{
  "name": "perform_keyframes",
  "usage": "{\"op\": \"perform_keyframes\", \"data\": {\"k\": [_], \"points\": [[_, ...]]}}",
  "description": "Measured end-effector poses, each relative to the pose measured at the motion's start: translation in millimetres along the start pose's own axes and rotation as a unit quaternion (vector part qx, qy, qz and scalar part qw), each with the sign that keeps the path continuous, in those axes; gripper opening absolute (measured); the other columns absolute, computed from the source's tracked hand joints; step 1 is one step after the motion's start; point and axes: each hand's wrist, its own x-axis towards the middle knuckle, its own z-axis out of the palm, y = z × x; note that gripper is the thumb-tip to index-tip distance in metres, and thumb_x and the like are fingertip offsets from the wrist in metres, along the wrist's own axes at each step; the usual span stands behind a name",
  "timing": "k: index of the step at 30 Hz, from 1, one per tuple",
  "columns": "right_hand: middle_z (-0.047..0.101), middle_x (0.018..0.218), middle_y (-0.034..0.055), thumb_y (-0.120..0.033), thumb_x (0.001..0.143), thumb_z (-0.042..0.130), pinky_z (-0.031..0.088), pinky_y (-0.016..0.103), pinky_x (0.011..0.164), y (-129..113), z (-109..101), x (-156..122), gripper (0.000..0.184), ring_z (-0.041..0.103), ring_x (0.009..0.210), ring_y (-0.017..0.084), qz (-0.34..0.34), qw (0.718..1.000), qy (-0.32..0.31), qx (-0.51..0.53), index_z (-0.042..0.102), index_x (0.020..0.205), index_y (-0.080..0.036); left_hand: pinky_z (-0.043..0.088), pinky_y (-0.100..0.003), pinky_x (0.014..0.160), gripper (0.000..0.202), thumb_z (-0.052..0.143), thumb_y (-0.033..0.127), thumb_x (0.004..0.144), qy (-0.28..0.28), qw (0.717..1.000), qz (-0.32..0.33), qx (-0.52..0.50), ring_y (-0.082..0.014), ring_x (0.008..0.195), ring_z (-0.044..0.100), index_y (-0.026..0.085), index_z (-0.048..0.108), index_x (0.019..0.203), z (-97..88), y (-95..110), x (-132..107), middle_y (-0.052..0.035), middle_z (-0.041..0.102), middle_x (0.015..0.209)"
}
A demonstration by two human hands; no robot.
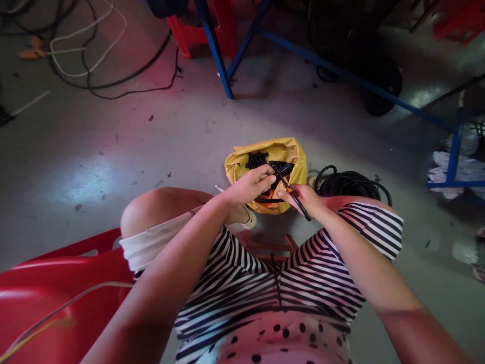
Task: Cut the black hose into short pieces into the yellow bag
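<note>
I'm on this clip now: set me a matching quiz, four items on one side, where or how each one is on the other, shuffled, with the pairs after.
Things:
1. Yellow bag
2. Black cable coil
3. Black-handled tool
4. Blue metal frame

Places or states:
A. Gripped by the right hand
B. Near the top of the picture
C. Open, with black pieces inside
D. Lying in loops near the right knee

Pairs: 1-C, 2-D, 3-A, 4-B
</note>
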Motion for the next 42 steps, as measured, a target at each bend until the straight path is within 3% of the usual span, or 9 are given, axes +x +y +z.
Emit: {"op": "perform_keyframes", "data": {"k": [7,14,21,27,30,35,42], "points": [[0.044,0.052,-0.0020,-0.079,0.077,0.060,0.026,0.026,0.053,4.8,1.4,1.0,0.062,0.041,0.053,0.013,0.008,1.000,0.013,0.028,0.050,0.061,-0.020,0.032,-0.021,0.052,0.021,0.050,0.038,0.095,-0.007,1.000,0.009,-0.016,-0.0089,0.055,0.038,0.019,0.047,0.087,-2.5,1.1,-1.5,0.0055,0.043,0.062],[0.053,0.068,-0.0022,-0.073,0.080,0.062,0.033,0.025,0.059,4.0,-1.8,1.7,0.055,0.048,0.063,0.014,-0.015,0.998,-0.025,0.050,0.059,0.085,-0.018,0.036,-0.022,0.056,0.023,0.052,0.039,0.093,-0.048,0.999,0.004,0.012,-0.0104,0.059,0.043,0.016,0.056,0.093,1.0,-3.4,1.5,0.0032,0.048,0.066],[0.048,0.061,-0.0022,-0.076,0.080,0.059,0.029,0.026,0.057,2.0,-0.4,2.4,0.058,0.042,0.057,0.012,-0.006,0.999,0.000,-0.033,0.051,0.069,-0.020,0.036,-0.022,0.055,0.027,0.050,0.041,0.094,-0.055,0.998,-0.007,0.016,-0.0099,0.059,0.043,0.016,0.056,0.088,-2.5,-2.6,0.0,0.0031,0.048,0.065],[0.047,0.054,-0.0017,-0.080,0.076,0.060,0.028,0.026,0.055,2.8,-1.4,2.8,0.063,0.041,0.055,0.012,0.005,1.000,0.013,-0.020,0.049,0.060,-0.020,0.035,-0.022,0.055,0.027,0.050,0.041,0.093,-0.024,0.999,-0.021,0.028,-0.0096,0.057,0.042,0.016,0.057,0.087,-4.9,3.6,-2.1,0.0034,0.048,0.065],[0.050,0.057,-0.0012,-0.079,0.075,0.063,0.030,0.026,0.056,2.5,-2.7,2.0,0.062,0.043,0.057,0.012,0.003,1.000,0.004,-0.026,0.052,0.063,-0.019,0.037,-0.022,0.056,0.028,0.050,0.042,0.092,-0.035,0.998,-0.017,0.043,-0.0104,0.060,0.045,0.015,0.058,0.087,-3.7,0.0,-0.9,0.0024,0.050,0.067],[0.060,0.073,0.0012,-0.074,0.079,0.064,0.036,0.025,0.062,1.4,-2.8,2.4,0.056,0.053,0.066,0.015,-0.012,0.999,-0.023,-0.025,0.059,0.084,-0.019,0.039,-0.023,0.059,0.031,0.051,0.044,0.092,-0.065,0.996,-0.007,0.068,-0.0120,0.065,0.049,0.015,0.061,0.091,-0.2,-9.1,1.2,0.0003,0.055,0.072],[0.055,0.064,0.0008,-0.074,0.079,0.064,0.030,0.026,0.058,2.7,-2.4,5.1,0.056,0.045,0.060,0.014,0.003,0.997,0.012,-0.077,0.060,0.072,-0.019,0.035,-0.022,0.054,0.030,0.050,0.043,0.093,-0.055,0.998,-0.013,0.033,-0.0096,0.057,0.044,0.016,0.056,0.082,-0.5,-5.3,-0.6,0.0030,0.049,0.064]]}}
